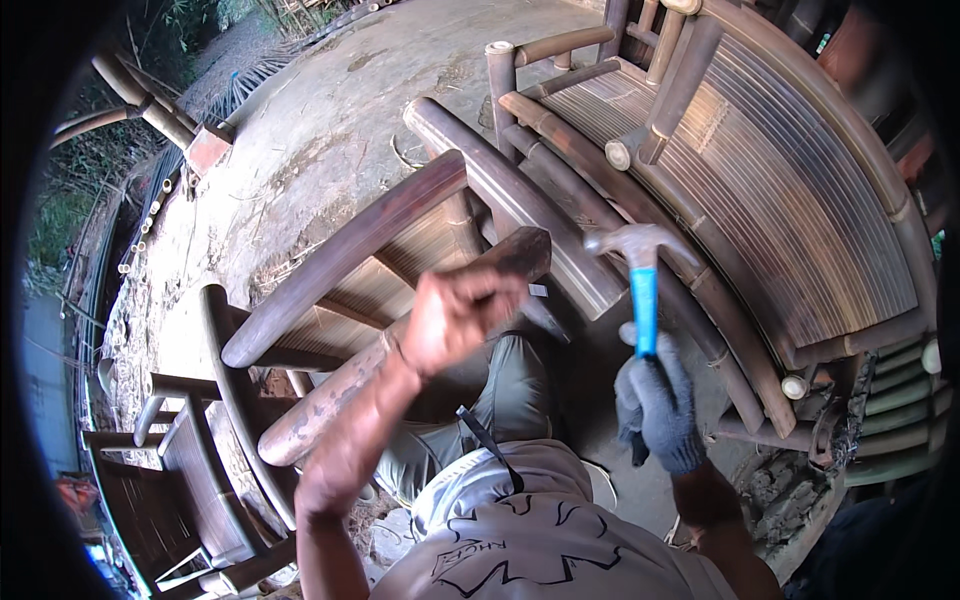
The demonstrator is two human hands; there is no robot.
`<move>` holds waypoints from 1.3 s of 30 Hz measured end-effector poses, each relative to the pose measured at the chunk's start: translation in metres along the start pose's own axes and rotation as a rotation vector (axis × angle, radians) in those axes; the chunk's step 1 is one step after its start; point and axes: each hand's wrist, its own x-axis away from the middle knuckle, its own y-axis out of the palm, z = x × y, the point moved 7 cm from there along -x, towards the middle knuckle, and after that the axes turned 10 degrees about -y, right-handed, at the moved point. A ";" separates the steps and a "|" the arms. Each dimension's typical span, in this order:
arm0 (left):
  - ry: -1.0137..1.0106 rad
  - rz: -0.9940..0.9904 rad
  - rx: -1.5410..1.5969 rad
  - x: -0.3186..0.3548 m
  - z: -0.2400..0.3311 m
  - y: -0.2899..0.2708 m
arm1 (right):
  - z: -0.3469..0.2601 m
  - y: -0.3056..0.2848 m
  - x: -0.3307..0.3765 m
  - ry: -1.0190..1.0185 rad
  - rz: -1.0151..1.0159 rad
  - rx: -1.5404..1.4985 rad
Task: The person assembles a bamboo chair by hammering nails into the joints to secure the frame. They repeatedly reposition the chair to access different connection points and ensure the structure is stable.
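Over the feed I have a slatted bamboo frame (pixel 345 255) in front, its near bamboo pole (pixel 328 403) running lower left to upper right under the bare left hand (pixel 455 318) — fingers curled, presumably steadying it, any grip lost to blur. To the right, the claw hammer (pixel 644 312) points away, face left, claw right — the gloved right hand (pixel 657 405) closed low round its handle, likely for swing.

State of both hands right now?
Left hand: fingers curled, over the bamboo pole; blurred, can't tell if it grips anything.
Right hand, gloved: closed, holding the blue-handled hammer.
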 end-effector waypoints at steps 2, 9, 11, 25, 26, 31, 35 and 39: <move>0.093 0.039 -0.137 -0.046 -0.007 -0.013 | -0.003 -0.024 -0.020 -0.068 0.053 0.138; 0.143 -0.185 -0.163 -0.107 -0.063 0.017 | -0.016 -0.055 -0.060 -0.145 -0.139 0.542; 0.126 -0.240 -0.163 -0.112 -0.069 0.021 | -0.019 -0.055 -0.070 -0.026 -0.174 0.593; 0.173 -0.355 -0.170 -0.124 -0.067 0.022 | -0.029 -0.017 -0.111 -0.588 -0.503 1.183; 0.167 -0.362 -0.180 -0.125 -0.067 0.020 | -0.031 -0.017 -0.116 -0.591 -0.470 1.132; 0.229 -0.343 -0.154 -0.122 -0.064 0.024 | -0.015 -0.052 -0.108 -0.165 -0.145 1.113; 0.145 -0.349 -0.218 -0.116 -0.069 0.015 | -0.024 -0.016 -0.109 -0.482 -0.409 1.204; 0.206 -0.258 -0.225 -0.091 -0.039 0.024 | -0.047 -0.036 -0.108 -0.644 -0.179 1.220</move>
